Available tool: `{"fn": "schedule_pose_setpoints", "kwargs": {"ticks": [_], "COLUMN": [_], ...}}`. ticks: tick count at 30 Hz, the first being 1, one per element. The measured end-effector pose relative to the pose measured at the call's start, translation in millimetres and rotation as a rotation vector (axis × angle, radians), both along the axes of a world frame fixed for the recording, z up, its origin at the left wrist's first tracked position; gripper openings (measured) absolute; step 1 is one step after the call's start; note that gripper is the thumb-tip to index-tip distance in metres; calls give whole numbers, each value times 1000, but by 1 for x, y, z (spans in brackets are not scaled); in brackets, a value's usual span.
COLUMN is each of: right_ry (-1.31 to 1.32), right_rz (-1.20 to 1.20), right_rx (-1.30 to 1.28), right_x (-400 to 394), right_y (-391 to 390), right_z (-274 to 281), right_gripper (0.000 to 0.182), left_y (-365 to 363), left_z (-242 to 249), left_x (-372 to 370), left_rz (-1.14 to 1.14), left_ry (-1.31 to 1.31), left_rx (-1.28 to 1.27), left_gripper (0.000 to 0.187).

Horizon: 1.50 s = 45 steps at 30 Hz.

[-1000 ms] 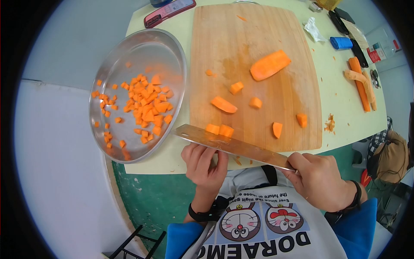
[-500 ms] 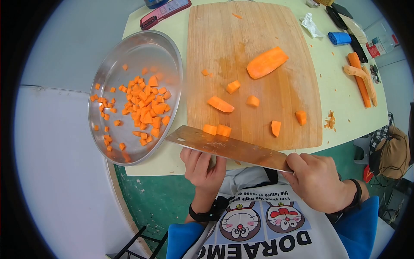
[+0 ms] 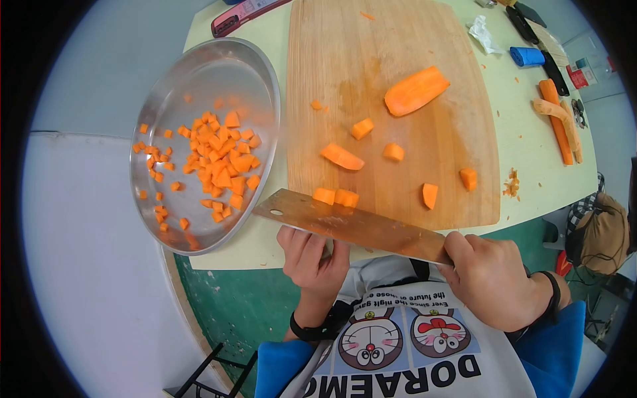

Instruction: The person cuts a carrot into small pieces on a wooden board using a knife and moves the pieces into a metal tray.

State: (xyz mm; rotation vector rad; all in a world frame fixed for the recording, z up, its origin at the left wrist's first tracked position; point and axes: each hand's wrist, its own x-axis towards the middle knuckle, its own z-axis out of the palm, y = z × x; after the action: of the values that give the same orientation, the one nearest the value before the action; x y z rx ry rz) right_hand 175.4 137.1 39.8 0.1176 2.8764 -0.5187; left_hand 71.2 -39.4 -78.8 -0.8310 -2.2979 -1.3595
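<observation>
My right hand (image 3: 491, 282) is closed round the handle end of a cleaver (image 3: 358, 226), whose broad blade lies slantwise over the near edge of the cutting board (image 3: 325, 46). Beneath the blade's left part, my left hand (image 3: 310, 262) has curled fingers; the blade hides their tips and whatever they may hold. Two small carrot chunks (image 3: 324, 196) sit against the blade's far side. Farther up the board lie a large peeled carrot piece (image 3: 417, 91), a long carrot wedge (image 3: 342, 156) and several short chunks (image 3: 393, 152).
Left of the board, a steel tray (image 3: 147, 192) holds many carrot cubes (image 3: 219, 156). A phone (image 3: 249, 14) lies behind it. At right are whole carrots (image 3: 557, 123), a blue roll (image 3: 527, 56), crumpled tissue (image 3: 484, 34), a bottle (image 3: 584, 71) and carrot scraps (image 3: 511, 184).
The view has shifted slightly, so the board and tray appear a little higher. Both hands and the cleaver keep nearly the same pose, and the carrot pieces stay in place on the board.
</observation>
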Motion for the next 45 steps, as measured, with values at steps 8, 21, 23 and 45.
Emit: {"fn": "schedule_pose_setpoints", "kwargs": {"ticks": [8,21,23,45], "right_ry": [-29,-137,-158,19], "right_rz": [-13,-60,-82,-238], "right_rx": [-40,12,20,-138], "right_x": [-9,-11,-8,3], "right_y": [-2,4,5,20], "right_z": [4,12,13,25], "right_gripper": [22,25,25,36], "left_y": [1,11,12,6], "left_z": [2,5,5,5], "left_x": [-3,-2,-1,0], "left_rz": [-10,49,52,19], "left_ry": [39,93,81,83], "left_rx": [7,9,2,14], "left_gripper": [28,20,21,19]}}
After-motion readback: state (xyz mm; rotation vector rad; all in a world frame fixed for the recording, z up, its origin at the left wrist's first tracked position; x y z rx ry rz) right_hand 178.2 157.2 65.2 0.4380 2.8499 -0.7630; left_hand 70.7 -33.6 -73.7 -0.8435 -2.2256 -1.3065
